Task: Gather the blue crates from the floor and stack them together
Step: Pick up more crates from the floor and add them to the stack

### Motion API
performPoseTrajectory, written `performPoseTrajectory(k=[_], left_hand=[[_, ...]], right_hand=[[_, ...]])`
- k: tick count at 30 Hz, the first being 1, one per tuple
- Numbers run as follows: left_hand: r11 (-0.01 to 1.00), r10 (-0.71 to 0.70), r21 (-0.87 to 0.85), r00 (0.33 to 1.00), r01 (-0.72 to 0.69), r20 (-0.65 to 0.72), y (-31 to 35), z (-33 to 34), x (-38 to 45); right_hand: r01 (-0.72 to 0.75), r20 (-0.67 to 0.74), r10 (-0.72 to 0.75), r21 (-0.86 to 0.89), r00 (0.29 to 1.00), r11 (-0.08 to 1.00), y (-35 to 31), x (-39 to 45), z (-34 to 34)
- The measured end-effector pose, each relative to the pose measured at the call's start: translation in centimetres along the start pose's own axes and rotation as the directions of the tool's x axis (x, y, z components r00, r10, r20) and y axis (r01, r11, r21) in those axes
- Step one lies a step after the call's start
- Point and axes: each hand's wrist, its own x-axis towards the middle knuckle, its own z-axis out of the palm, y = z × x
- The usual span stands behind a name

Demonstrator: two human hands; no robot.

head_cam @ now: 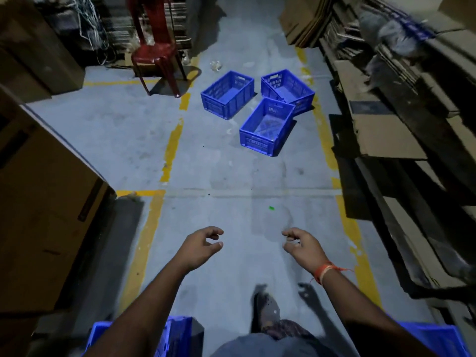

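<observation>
Nearest, at the bottom edge: part of a blue crate point(175, 336) on the left and another blue piece point(435, 338) on the right, both cut off by the frame. A shoe point(266, 309) is planted on the floor between them.

Left hand point(199, 249) and right hand point(304, 247) are held out over the floor, well apart — fingers loosely curled, holding nothing. An orange thread band point(324, 273) sits on the right wrist.

Floor point(231, 176): grey concrete, scuffed, with worn yellow painted lines point(171, 150). A small green scrap point(271, 208) lies mid-aisle.

Flanking: a large brown cardboard box point(38, 189) on the left; flattened corrugated cardboard sheets point(386, 135) stacked along the right, narrowing the aisle.

Farther on — three blue plastic crates on the floor, rectangular, open-topped, with slotted walls: the near crate point(266, 127), the left crate point(228, 95), and the right crate point(287, 90), which is tilted and touches the near one.

Beyond, left: a glossy red plastic chair point(154, 51) with tangled wires point(90, 27) behind.
</observation>
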Motion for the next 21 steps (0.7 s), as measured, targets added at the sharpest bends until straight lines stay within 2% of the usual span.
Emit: performPoseTrajectory(k=[6,14,21], left_hand=[[0.998,-0.002,-0.064,0.999,-0.001,-0.053,3.3,-3.7,8.5],[0.998,0.03,-0.054,0.999,-0.03,0.012,4.9,-10.5,23.2],[0.987,0.095,-0.136,0.995,-0.091,0.029,10.6,-15.0,35.6]], right_hand=[[0.06,-0.005,-0.06,-0.071,0.998,0.996,-5.1,10.9,-2.0],[0.027,-0.053,-0.028,-0.015,0.998,1.0,-11.1,23.1,-0.3],[0.002,-0.152,-0.013,-0.068,0.988,0.998,-15.6,31.9,-3.4]])
